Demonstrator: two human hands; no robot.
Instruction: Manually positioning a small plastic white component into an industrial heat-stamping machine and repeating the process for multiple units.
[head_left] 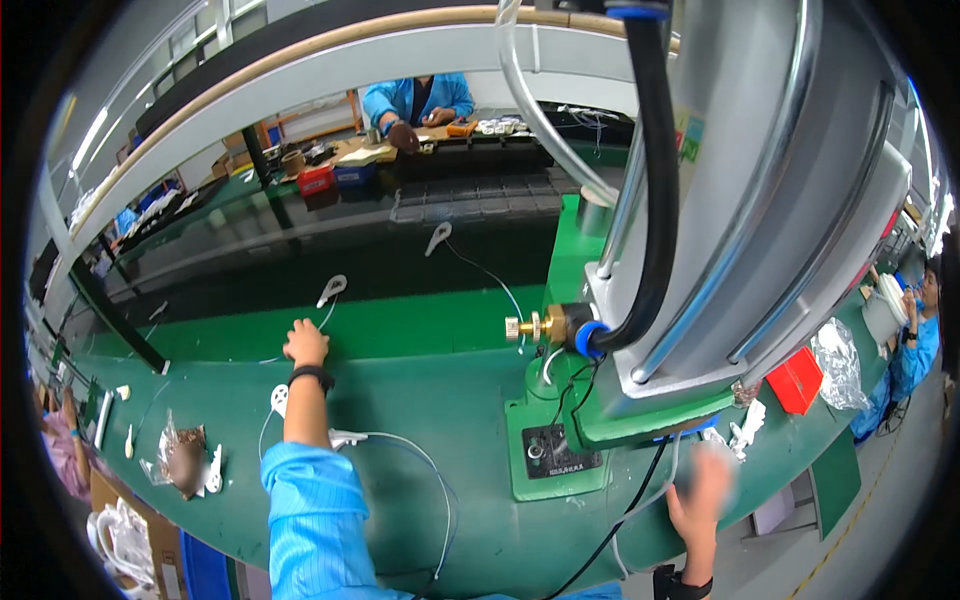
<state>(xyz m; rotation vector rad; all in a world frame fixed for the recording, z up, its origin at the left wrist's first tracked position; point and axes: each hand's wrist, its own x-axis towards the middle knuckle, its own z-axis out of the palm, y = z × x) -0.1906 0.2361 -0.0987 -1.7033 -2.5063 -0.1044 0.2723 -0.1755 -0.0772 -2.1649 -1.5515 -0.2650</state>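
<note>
My left hand (307, 343) is at the green bench's back edge, fingers curled. A thin white cable passes beside and under it; whether the fingers grip it is hidden. Just beyond lies a white teardrop-shaped part (332, 289) on the black belt, joined to that cable. Nearer me, a round white part with holes (280, 399) lies by my left forearm, and another white part (346, 438) with a looped cable sits to its right. My right hand (703, 490), smeared at the fingers with the thumb apart, hovers right of the green press (560, 460), seemingly holding nothing.
The press's large grey cylinder (740, 200) towers at right, with black hose and brass fitting (540, 326). Another corded white part (438, 238) rests on the belt. A red bin (796, 380) stands right; a plastic bag (185, 460) lies left. Co-workers sit across and at both sides.
</note>
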